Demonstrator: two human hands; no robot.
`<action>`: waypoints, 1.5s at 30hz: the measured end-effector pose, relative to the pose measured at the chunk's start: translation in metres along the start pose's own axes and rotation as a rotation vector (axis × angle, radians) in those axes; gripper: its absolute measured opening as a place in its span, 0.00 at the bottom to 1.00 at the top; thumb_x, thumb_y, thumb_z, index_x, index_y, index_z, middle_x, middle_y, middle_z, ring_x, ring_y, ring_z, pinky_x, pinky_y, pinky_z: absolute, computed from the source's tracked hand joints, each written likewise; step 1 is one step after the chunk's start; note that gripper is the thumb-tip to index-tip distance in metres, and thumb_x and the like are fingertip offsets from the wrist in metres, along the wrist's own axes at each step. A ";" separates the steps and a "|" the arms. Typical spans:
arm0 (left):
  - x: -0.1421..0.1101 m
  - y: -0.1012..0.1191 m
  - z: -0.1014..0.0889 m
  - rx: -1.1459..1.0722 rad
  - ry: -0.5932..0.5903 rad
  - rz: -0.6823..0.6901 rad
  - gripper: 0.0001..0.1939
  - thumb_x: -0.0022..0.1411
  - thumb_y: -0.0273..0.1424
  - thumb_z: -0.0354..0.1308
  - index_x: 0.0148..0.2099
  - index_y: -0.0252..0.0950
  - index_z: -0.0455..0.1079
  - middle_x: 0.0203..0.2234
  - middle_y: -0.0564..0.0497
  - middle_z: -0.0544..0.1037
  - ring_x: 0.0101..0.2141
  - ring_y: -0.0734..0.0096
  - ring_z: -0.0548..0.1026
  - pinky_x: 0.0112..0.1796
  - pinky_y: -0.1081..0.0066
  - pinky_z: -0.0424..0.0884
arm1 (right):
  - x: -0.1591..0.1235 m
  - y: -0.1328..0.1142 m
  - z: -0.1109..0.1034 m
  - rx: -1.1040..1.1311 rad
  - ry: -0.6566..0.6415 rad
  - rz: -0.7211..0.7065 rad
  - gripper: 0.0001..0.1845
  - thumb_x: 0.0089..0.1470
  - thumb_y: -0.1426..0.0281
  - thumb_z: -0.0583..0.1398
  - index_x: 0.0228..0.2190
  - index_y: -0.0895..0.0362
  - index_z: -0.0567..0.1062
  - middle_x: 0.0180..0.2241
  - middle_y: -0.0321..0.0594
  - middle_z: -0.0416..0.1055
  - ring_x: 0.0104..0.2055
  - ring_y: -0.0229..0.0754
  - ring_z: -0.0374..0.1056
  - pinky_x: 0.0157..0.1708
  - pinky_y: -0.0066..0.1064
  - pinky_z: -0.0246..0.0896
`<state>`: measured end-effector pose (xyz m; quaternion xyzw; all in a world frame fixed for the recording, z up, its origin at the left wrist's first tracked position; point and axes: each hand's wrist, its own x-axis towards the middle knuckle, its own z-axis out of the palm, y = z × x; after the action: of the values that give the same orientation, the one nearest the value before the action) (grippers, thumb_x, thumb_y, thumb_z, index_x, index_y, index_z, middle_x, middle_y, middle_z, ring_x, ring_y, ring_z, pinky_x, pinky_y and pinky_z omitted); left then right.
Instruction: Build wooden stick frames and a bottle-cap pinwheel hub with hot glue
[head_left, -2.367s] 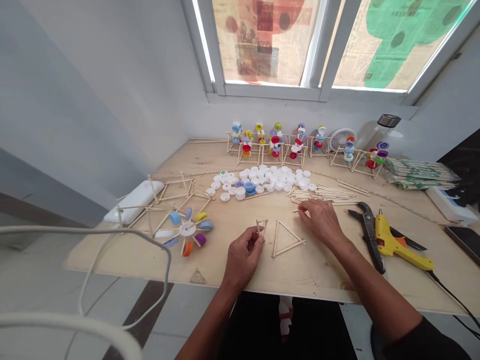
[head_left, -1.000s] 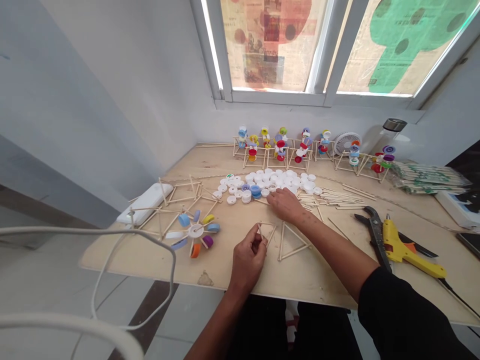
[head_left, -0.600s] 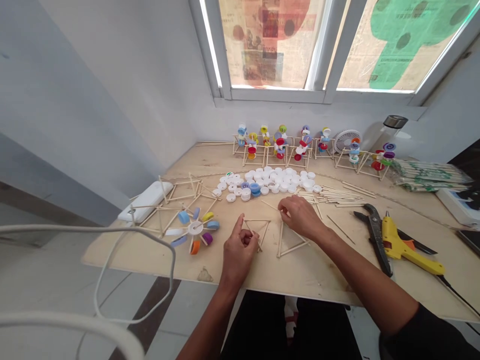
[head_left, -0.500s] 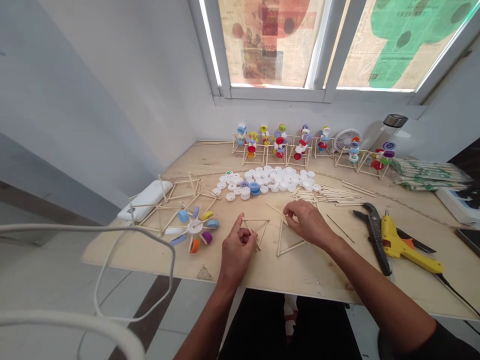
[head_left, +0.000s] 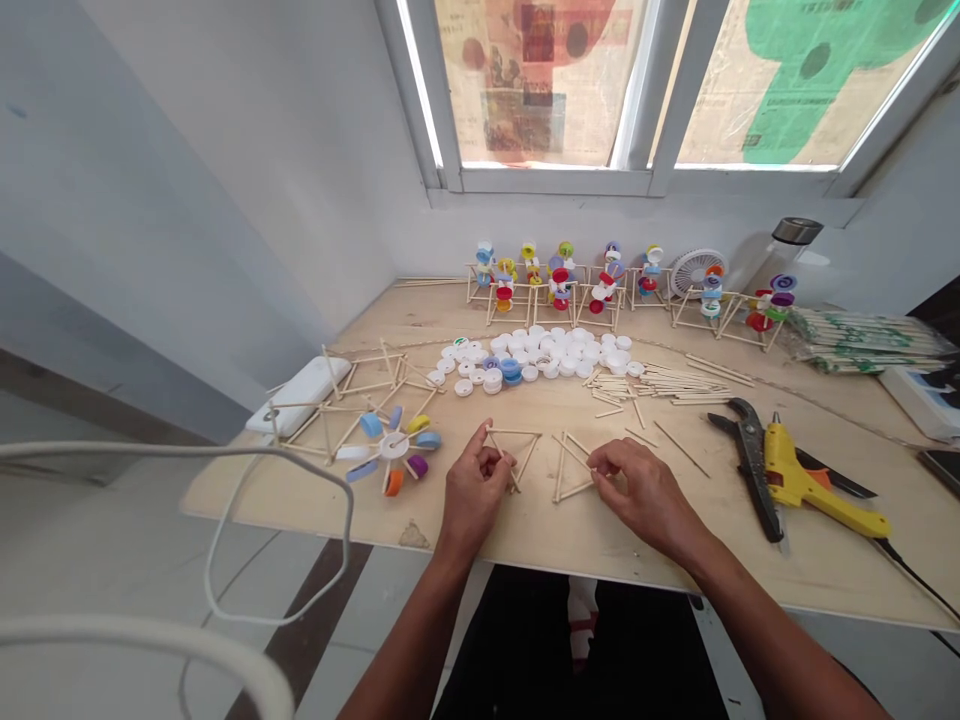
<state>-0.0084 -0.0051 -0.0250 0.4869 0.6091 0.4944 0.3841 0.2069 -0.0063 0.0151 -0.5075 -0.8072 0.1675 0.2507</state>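
Observation:
My left hand is closed around the left side of a wooden stick triangle, thumb and fingers pinching it just above the table. To its right lies a second stick triangle. The fingertips of my right hand are pinched together at this triangle's right corner, hiding that corner. Just behind my right hand a short stick shows. Left of my left hand stands a wheel of sticks with coloured bottle caps.
White bottle caps lie heaped behind the hands, beside loose sticks. On the right are a yellow glue gun and black cutters. Finished cap wheels on stick frames line the wall. Stick frames stand left.
My right hand has moved down and right, from above the second triangle to its right corner. The stick that poked out left of its fingers no longer shows there. My left hand keeps its hold.

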 end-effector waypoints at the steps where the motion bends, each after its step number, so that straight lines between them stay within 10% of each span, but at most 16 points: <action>1: 0.000 0.000 0.000 -0.007 0.001 -0.001 0.35 0.51 0.33 0.56 0.61 0.29 0.56 0.23 0.54 0.76 0.20 0.75 0.71 0.23 0.75 0.68 | -0.002 0.000 0.001 0.001 -0.001 0.004 0.07 0.51 0.76 0.54 0.30 0.55 0.71 0.27 0.37 0.70 0.31 0.39 0.65 0.34 0.32 0.59; 16: 0.000 0.011 -0.009 -0.118 -0.064 -0.083 0.35 0.53 0.35 0.55 0.62 0.27 0.54 0.21 0.53 0.74 0.18 0.78 0.66 0.19 0.78 0.61 | -0.010 -0.003 0.005 0.035 -0.005 0.029 0.08 0.50 0.76 0.53 0.31 0.55 0.70 0.28 0.37 0.71 0.32 0.40 0.65 0.35 0.33 0.59; 23: 0.014 0.035 -0.033 0.250 -0.307 0.061 0.24 0.57 0.34 0.48 0.55 0.32 0.67 0.17 0.55 0.70 0.20 0.74 0.66 0.24 0.74 0.62 | -0.013 -0.003 0.009 0.063 -0.010 0.031 0.07 0.50 0.77 0.53 0.29 0.55 0.69 0.28 0.37 0.70 0.33 0.41 0.65 0.34 0.33 0.59; 33: 0.043 0.038 -0.021 0.884 -0.310 0.336 0.18 0.58 0.25 0.47 0.48 0.35 0.72 0.41 0.42 0.77 0.42 0.56 0.73 0.42 0.63 0.66 | -0.019 -0.004 0.006 0.079 0.014 0.036 0.07 0.52 0.76 0.53 0.30 0.55 0.69 0.28 0.38 0.69 0.33 0.41 0.64 0.35 0.35 0.58; 45: 0.002 0.005 -0.031 0.838 -0.391 0.501 0.25 0.58 0.34 0.54 0.58 0.36 0.61 0.57 0.43 0.64 0.59 0.53 0.56 0.54 0.52 0.56 | -0.010 0.002 0.008 -0.092 0.101 -0.105 0.07 0.51 0.78 0.54 0.30 0.57 0.70 0.27 0.38 0.69 0.32 0.40 0.63 0.34 0.32 0.53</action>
<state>-0.0375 -0.0100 -0.0130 0.8126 0.5364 0.1851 0.1332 0.2075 -0.0146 0.0052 -0.4835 -0.8258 0.0910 0.2759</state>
